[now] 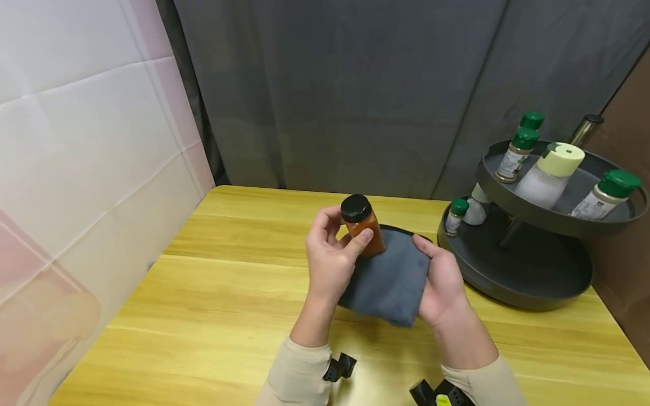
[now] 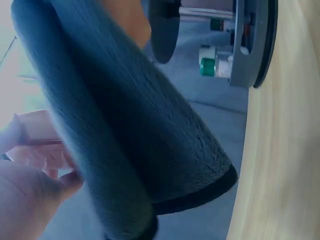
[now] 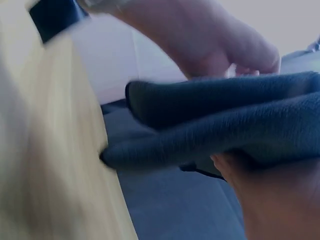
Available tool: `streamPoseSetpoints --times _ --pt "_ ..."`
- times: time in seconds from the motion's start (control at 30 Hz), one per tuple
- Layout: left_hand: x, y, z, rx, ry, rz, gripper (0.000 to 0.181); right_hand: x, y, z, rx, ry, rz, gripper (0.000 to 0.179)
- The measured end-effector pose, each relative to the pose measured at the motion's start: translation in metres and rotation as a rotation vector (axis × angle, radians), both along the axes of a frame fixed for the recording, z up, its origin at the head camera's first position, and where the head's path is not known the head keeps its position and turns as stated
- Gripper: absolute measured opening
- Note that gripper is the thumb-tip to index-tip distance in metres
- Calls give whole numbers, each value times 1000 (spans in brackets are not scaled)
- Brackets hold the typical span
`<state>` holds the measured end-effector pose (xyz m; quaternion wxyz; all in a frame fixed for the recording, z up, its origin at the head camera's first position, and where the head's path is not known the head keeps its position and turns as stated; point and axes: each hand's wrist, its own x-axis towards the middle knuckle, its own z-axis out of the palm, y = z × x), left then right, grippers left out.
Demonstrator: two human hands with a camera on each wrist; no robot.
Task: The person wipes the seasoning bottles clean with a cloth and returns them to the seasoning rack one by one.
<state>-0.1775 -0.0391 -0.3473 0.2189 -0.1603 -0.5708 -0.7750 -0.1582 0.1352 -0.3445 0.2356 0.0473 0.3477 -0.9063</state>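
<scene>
In the head view my left hand (image 1: pixel 332 254) pinches a spice bottle (image 1: pixel 373 239) with a black cap and reddish-brown contents, tilted, between thumb and fingers. A dark grey cloth (image 1: pixel 391 279) lies against the bottle's lower right side. My right hand (image 1: pixel 444 282) holds this cloth at its right edge, thumb on top and the other fingers hidden beneath. In the left wrist view the folded cloth (image 2: pixel 135 115) hangs in front and hides much of the bottle. The right wrist view shows the cloth (image 3: pixel 215 122) in folds between both hands.
A two-tier dark round rack (image 1: pixel 518 282) stands on the wooden table (image 1: pixel 228 316) at the right. Green-capped spice jars (image 1: pixel 513 160) and a white bottle with a pale yellow cap (image 1: pixel 548 177) occupy its upper tier. A small green-capped jar (image 1: pixel 455 217) stands on the lower tier.
</scene>
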Motion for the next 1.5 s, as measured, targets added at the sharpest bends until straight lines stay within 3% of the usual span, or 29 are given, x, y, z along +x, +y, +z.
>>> streamPoseSetpoints --times 0.1,0.2,0.37,0.47,0.63,0.8,1.1,1.33,1.5 --pt "2 3 1 -11 4 -31 49 -3 -4 1 -50 -18 -36 63" --pt "2 4 1 -24 3 -29 49 0 -14 -2 -56 -50 -13 61" --pt "-1 -5 2 -16 -3 16 48 11 -22 -5 39 -29 35 60" --pt "-2 -9 4 10 -5 18 46 13 -15 -1 71 -5 15 62" --pt "0 -7 6 52 17 -27 47 6 -8 5 42 30 -28 66" --pt "2 0 5 22 44 -62 56 4 -18 2 16 12 5 61" --pt "-3 -7 5 19 -2 -25 48 11 -11 2 146 46 -9 64" --pt "-4 -3 5 31 -10 -58 51 3 -16 4 90 44 -1 61" --pt "-6 -6 3 15 -16 -20 48 6 -21 -2 119 17 16 57"
